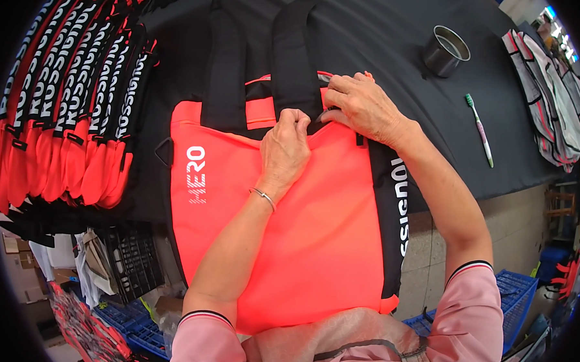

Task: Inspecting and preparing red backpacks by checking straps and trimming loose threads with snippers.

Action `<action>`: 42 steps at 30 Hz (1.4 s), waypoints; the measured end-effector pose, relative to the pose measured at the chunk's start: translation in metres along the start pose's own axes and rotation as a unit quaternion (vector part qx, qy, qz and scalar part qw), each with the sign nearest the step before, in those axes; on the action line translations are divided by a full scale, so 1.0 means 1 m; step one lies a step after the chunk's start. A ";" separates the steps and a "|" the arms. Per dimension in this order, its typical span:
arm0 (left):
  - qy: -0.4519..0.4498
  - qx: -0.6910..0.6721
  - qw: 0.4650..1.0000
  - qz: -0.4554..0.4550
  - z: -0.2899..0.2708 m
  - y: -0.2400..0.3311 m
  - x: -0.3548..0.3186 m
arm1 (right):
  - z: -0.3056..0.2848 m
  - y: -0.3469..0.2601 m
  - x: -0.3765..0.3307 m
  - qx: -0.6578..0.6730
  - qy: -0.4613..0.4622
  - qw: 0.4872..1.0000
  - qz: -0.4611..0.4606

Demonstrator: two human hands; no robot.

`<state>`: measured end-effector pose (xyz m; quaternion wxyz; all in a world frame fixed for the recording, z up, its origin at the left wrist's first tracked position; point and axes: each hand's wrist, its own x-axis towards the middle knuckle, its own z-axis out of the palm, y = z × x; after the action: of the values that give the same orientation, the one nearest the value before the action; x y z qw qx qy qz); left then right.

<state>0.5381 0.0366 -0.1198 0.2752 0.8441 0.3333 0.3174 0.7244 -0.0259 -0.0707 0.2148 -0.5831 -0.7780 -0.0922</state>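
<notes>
A bright coral-red and black backpack (306,245) lies in front of me, its lower end against my body and its padded black shoulder straps (226,54) stretched away over the table. At the middle of its upper edge, my left hand (285,145) is closed with thumb and fingertips pinched on the red fabric edge. Just to its right, my right hand (364,106) is bent over the same edge by the strap, fingers curled inward. What its fingertips grip is hidden under them.
Several red and black bags (73,106) are stacked in a row at the left. On the black-covered table (387,41) stand a dark metal cup (446,51) and a toothbrush (479,130). Grey bag pieces (548,98) lie at the right edge. Blue crates (518,294) sit below.
</notes>
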 end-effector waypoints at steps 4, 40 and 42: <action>0.055 0.032 0.963 0.263 -0.005 0.026 -0.018 | -0.009 0.000 -0.004 0.067 -0.040 0.991 0.113; -0.057 0.006 0.998 0.009 -0.048 -0.018 0.006 | 0.053 -0.033 0.009 0.201 0.208 0.873 0.393; -0.011 -0.007 1.000 -0.023 -0.043 -0.017 0.013 | 0.047 -0.038 0.011 0.205 0.185 0.879 0.389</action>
<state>0.5082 0.0681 -0.0986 0.2921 0.8378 0.3471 0.3038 0.6756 -0.0094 -0.1033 0.4880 -0.7540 -0.4363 0.0542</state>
